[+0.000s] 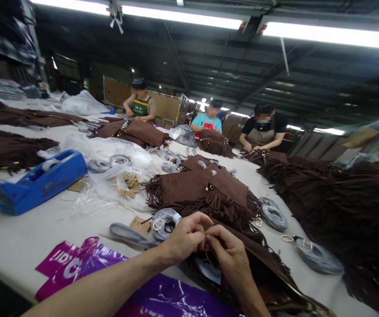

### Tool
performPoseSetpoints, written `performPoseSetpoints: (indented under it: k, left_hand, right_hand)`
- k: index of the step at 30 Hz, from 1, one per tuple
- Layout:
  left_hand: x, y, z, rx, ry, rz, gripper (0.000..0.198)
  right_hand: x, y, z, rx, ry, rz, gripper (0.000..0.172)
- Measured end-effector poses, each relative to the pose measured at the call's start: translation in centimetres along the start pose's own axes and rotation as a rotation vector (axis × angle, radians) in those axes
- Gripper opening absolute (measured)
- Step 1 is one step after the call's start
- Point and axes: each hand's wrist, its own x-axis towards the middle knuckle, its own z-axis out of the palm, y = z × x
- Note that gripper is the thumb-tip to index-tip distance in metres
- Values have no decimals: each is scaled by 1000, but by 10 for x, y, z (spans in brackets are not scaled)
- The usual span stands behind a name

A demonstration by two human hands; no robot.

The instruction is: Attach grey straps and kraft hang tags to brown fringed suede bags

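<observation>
My left hand (184, 237) and my right hand (231, 259) meet over the open top of a brown fringed suede bag (272, 268) at the table's near edge. Both hands have their fingers pinched together at the bag's rim, on something too small to make out. A rolled grey strap with a gold clip (163, 221) lies just beyond my left hand. Another brown fringed bag (206, 187) lies flat behind it.
A blue tape dispenser (37, 182) sits at left on the white table (20, 237). Purple plastic bags (87, 262) lie near the front edge. Clear bags with tags (120, 176), grey strap rolls (273, 215) and heaps of brown bags (351, 198) crowd the table. Three people work at the far end.
</observation>
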Motion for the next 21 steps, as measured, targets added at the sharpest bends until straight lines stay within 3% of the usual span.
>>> performPoseSetpoints:
  k: [5, 9, 12, 15, 18, 21]
  left_hand:
    - [5, 12, -15, 291, -59, -13, 26]
    - [6, 36, -48, 962, -77, 214, 35]
    - [4, 37, -75, 1466, -181, 94, 31]
    - [2, 31, -88, 1659, -190, 17, 26]
    - [-4, 44, -79, 1663, -88, 68, 27]
    - [-19, 80, -46, 1631, -8, 174, 21]
  right_hand:
    - [0, -2, 0, -89, 55, -27, 17]
    - [-9, -9, -10, 22, 207, 80, 31]
    - [-25, -13, -21, 1, 229, 106, 34]
    - [-48, -14, -26, 33, 110, 154, 32]
    - [-73, -20, -23, 145, 34, 290, 36]
    - [-93, -34, -12, 273, 80, 402, 53]
